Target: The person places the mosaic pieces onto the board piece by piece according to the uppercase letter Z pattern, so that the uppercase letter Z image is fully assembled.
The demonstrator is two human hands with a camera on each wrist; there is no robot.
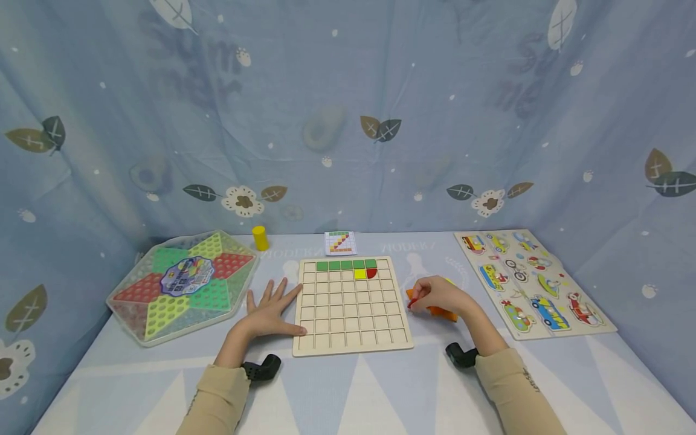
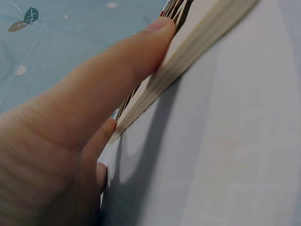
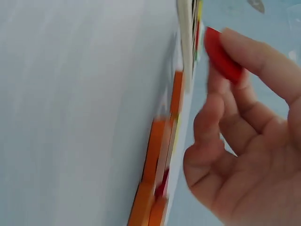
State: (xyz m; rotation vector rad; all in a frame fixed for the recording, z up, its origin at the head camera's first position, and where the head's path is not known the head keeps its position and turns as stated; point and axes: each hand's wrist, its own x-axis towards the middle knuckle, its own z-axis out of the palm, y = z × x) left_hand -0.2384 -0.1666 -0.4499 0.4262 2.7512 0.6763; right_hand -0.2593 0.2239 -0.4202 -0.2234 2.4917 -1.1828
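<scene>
The small red piece (image 3: 222, 56) is the likeliest thing to go astray: it is thin and held only near its edge, so a loosened pinch could drop it among the loose orange pieces (image 1: 446, 313) lying between the board (image 1: 326, 311) and the bench's right edge. It seems to have one curved side, so a wrong turn of the fingers could set it askew in a square. A low reach leftward might also knock the yellow square (image 1: 360, 274) or the dark red quarter-round (image 1: 372, 273) beneath the row of green squares (image 1: 346, 265), and a push from the right could slide the board if the bracing slackened. The board lies flat around the middle of the bench (image 1: 348, 386), with the pattern card (image 1: 341, 243) beyond it, close to the bench's back edge. The right hand (image 1: 443, 294), just off the board's right side, is closed to a pinch, gripping the red piece between thumb and fingertips. The left hand (image 1: 266, 317) is spread wide and grips nothing; its thumb and forefinger tips touch the board's left edge.
</scene>
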